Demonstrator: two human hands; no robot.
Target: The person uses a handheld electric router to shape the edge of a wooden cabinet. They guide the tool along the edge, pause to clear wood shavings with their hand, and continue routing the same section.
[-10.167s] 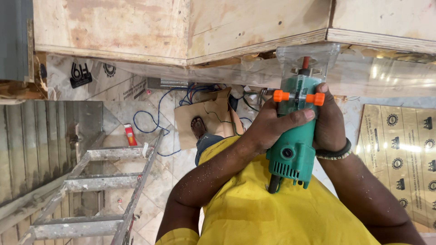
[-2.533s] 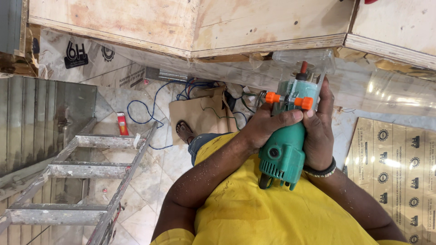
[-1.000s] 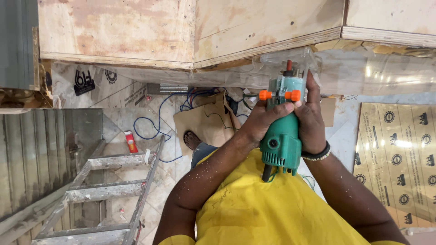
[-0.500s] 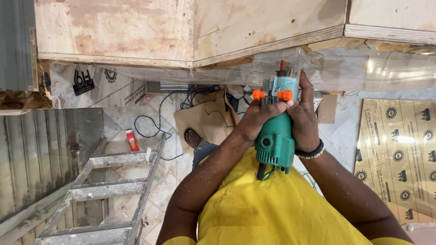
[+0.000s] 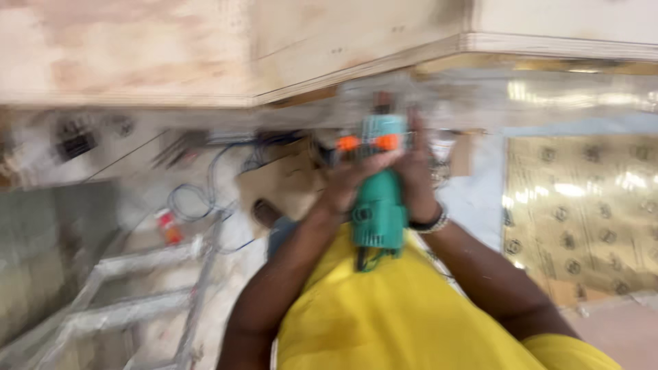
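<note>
A green hand-held trimmer (image 5: 378, 205) with orange knobs points up at the edge of a plywood panel (image 5: 274, 48) above it. My left hand (image 5: 346, 181) wraps the tool's body from the left. My right hand (image 5: 418, 178), with a dark band at the wrist, grips it from the right. The tool's clear base sits just under the panel's lower edge. The picture is blurred by motion.
An aluminium ladder (image 5: 137, 288) stands at the lower left. Cables (image 5: 205, 199), a small red can (image 5: 168, 227) and a piece of cardboard (image 5: 281, 181) lie on the floor below. Gold patterned sheets (image 5: 582, 212) lie at the right.
The trimmer and both hands have shifted a little left along the panel edge. The view has swung and turned blurry.
</note>
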